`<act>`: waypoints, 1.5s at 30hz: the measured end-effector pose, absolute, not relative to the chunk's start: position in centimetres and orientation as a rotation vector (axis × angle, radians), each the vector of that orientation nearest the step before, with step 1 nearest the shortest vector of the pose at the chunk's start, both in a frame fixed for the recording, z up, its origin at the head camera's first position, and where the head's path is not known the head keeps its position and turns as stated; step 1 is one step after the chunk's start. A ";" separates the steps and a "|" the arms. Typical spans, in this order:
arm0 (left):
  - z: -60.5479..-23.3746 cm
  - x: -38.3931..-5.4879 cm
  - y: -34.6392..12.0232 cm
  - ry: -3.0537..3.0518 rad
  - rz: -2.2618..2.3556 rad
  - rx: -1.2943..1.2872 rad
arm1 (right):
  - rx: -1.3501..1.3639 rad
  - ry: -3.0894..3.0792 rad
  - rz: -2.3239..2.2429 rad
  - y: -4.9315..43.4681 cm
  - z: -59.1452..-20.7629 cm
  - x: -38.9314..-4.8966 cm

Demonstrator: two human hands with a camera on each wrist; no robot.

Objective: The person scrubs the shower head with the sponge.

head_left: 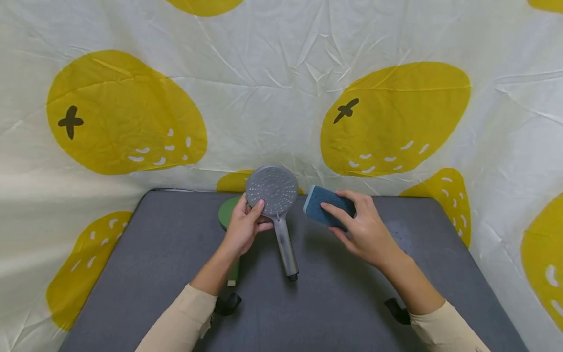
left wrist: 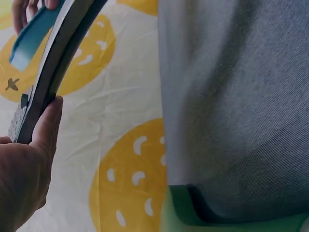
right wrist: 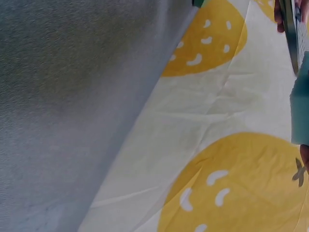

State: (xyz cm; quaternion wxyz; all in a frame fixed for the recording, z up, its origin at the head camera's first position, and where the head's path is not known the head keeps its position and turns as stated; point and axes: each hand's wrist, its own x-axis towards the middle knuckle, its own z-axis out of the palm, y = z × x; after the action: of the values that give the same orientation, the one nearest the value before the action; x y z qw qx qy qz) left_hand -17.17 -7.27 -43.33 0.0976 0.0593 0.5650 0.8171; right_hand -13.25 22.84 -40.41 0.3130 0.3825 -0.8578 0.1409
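My left hand (head_left: 244, 226) grips a grey shower head (head_left: 272, 190) by the edge of its round head, thumb on the nozzle face. The face is turned toward the head camera and the handle slants down to the right. To its right, my right hand (head_left: 367, 227) holds a blue sponge (head_left: 329, 208) between thumb and fingers, a small gap from the shower head. The left wrist view shows the shower head (left wrist: 60, 53) edge-on with the sponge (left wrist: 34, 38) beyond it. In the right wrist view the sponge (right wrist: 300, 106) sits at the right edge, beside the shower head (right wrist: 291, 34).
Behind the left hand, a green round-headed object with a handle (head_left: 226, 210) lies on the grey table (head_left: 145, 274). Damp-looking specks (head_left: 401, 237) mark the table at right. A white curtain (head_left: 264, 117) with yellow lemon prints hangs behind and at both sides.
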 end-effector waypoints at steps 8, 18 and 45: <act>-42.7 -17.9 -7.1 1.649 2.379 0.258 | 1.047 -2.284 0.323 21.0 -40.0 -14.1; -42.2 -18.5 -6.8 1.629 2.349 0.350 | 1.013 -2.337 0.261 19.9 -39.9 -15.0; -40.8 -20.4 -5.8 1.904 2.368 0.144 | 1.420 -2.416 0.416 19.7 -41.2 -10.8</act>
State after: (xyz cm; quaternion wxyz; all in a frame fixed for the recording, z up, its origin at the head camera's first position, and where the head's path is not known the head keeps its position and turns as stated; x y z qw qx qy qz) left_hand -20.40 -5.78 -40.80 0.0497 0.0474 0.6252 0.7774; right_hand -10.78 19.71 -41.17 0.1534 0.4953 -0.8426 0.1452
